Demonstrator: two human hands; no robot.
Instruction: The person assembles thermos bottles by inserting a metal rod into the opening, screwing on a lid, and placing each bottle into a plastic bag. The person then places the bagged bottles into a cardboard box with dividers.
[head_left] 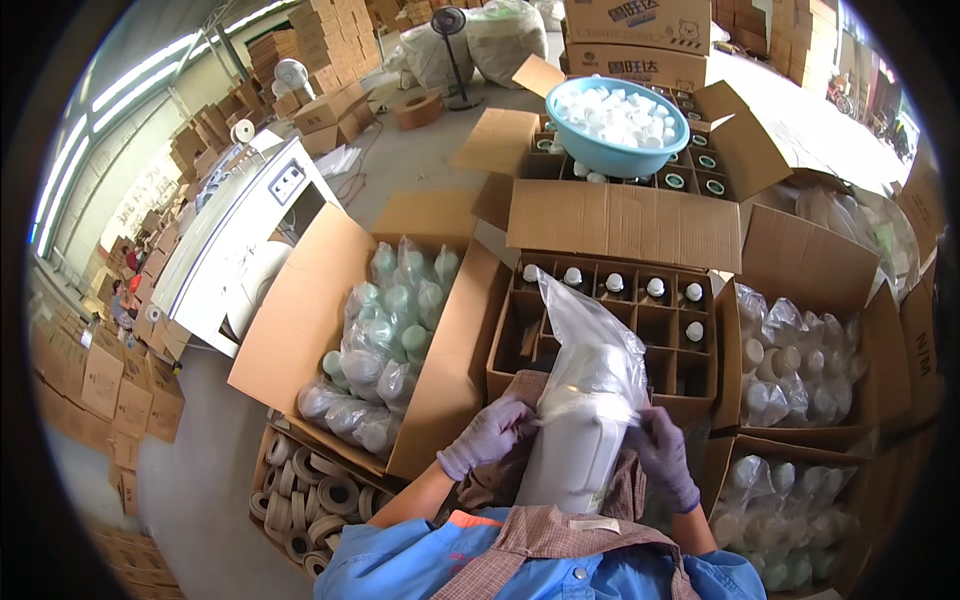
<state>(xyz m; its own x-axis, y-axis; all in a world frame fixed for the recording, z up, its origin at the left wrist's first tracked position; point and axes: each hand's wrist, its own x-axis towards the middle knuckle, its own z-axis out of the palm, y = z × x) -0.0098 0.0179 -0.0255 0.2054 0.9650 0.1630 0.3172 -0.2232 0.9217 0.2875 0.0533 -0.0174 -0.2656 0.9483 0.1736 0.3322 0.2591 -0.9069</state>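
A large white plastic jug (572,460) stands against my front, its top covered by a clear plastic bag (598,350) whose loose corner sticks up to the far left. My left hand (492,432), in a purple-grey knit glove, is closed on the bag's edge at the jug's left side. At the right side, my gloved right hand (664,452) pinches the same edge, partly hidden by the bag. Just beyond the jug, a divided cardboard box (500,345) holds several white-capped bottles (614,284) in its cells; other cells look dark.
At left, an open carton (300,300) holds bagged pale green bottles; tape rolls (338,494) lie below it. More bagged bottles (800,350) fill cartons at right. A blue basin (612,150) of white caps rests on a far box. A white machine (240,230) stands left.
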